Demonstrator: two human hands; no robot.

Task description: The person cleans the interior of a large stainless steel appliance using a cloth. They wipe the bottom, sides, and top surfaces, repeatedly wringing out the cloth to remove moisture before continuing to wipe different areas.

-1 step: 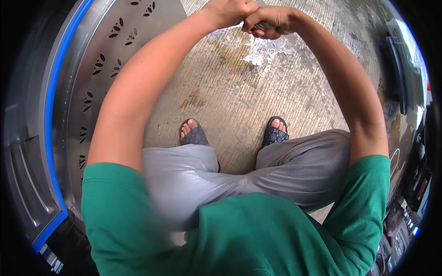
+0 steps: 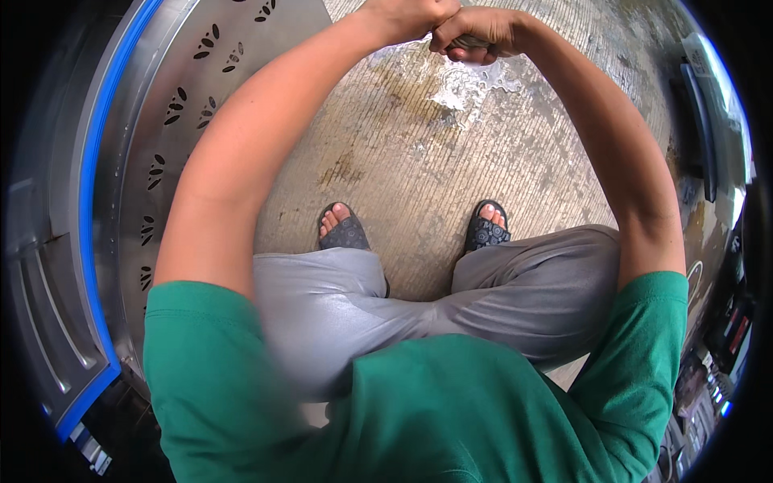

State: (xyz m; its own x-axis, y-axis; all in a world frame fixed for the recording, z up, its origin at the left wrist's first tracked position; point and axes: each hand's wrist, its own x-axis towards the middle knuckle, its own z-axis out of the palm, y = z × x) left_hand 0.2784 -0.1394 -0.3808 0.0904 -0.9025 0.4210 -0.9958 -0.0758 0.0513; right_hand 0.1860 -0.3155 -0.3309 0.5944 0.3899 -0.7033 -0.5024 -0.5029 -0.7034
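Observation:
Both arms stretch forward, and my two hands meet at the far edge of the picture. My left hand (image 2: 412, 16) is closed in a fist, cut off in part by the upper edge, its knuckles against my right hand (image 2: 487, 32). The right fingers are curled tightly round a small greyish thing (image 2: 465, 42). Only a sliver of it shows between thumb and fingers, so its kind is unclear. Whether the left fist holds part of it is hidden. Under the hands, a bright wet patch (image 2: 459, 88) lies on the floor.
The ridged concrete floor (image 2: 403, 169) has damp, stained spots. To the left stands a steel panel with cut-out slots (image 2: 181, 137), beside a blue-edged steel unit (image 2: 88, 201). Dark and pale items (image 2: 699, 121) line the right side. My sandalled feet (image 2: 345, 229) are on the floor.
The whole view has shifted very slightly. My hands sit a little farther up and to the right in the picture, still pressed together and closed.

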